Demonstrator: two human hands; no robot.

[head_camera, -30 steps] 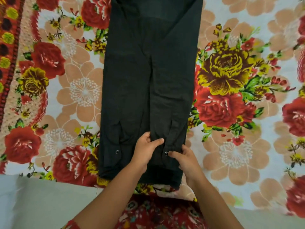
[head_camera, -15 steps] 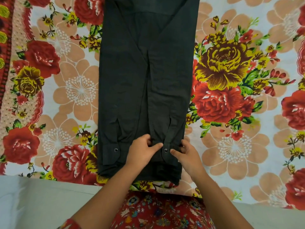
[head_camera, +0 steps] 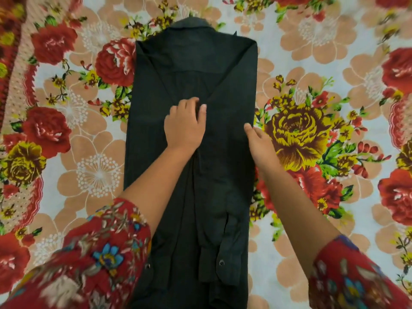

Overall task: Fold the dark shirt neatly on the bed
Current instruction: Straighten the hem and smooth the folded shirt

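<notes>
The dark shirt (head_camera: 223, 70) lies flat on the bed as a long narrow strip, collar at the far end, both sleeves folded lengthwise down its back, with the buttoned cuffs (head_camera: 219, 259) near me. My left hand (head_camera: 185, 126) rests palm-down on the shirt's middle, fingers curled slightly against the cloth. My right hand (head_camera: 259, 143) sits at the shirt's right edge, fingers apart, fingertips touching the edge. Neither hand visibly grips the cloth.
A floral bedsheet (head_camera: 312, 63) with red and yellow roses covers the bed on all sides of the shirt. My red patterned sleeves (head_camera: 95, 253) fill the lower corners of the view.
Both hands left the cuffs at the near end and moved up to the shirt's middle. The view shifted forward, so the collar end shows now.
</notes>
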